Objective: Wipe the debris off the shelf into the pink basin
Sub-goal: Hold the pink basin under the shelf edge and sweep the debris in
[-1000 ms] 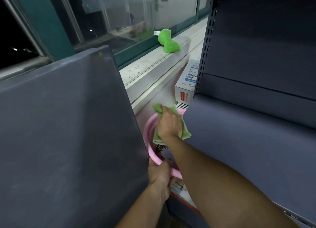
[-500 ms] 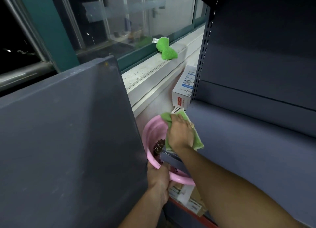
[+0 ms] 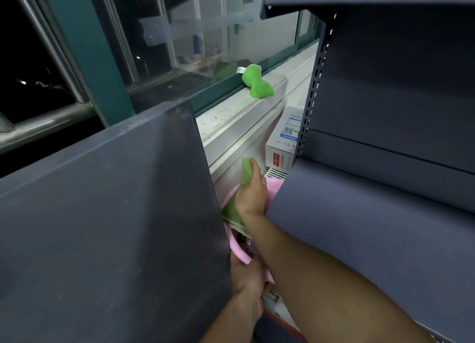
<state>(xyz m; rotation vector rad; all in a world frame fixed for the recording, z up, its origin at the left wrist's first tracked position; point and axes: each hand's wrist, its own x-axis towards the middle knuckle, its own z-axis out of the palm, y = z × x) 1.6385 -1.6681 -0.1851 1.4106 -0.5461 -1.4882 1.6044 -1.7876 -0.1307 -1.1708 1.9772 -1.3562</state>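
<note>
Beside the window, my right hand (image 3: 250,196) gripped the green cloth (image 3: 235,209) over the pink basin (image 3: 237,250); my left hand (image 3: 248,278) clasped its rim below the shelf (image 3: 359,229). Tilting it risked spilling debris (image 3: 243,238).

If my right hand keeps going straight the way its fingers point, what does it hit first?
Probably the pale wall under the window sill; the right hand with the green cloth points up and away, with the white box just to its right. Depth is unclear.
</note>
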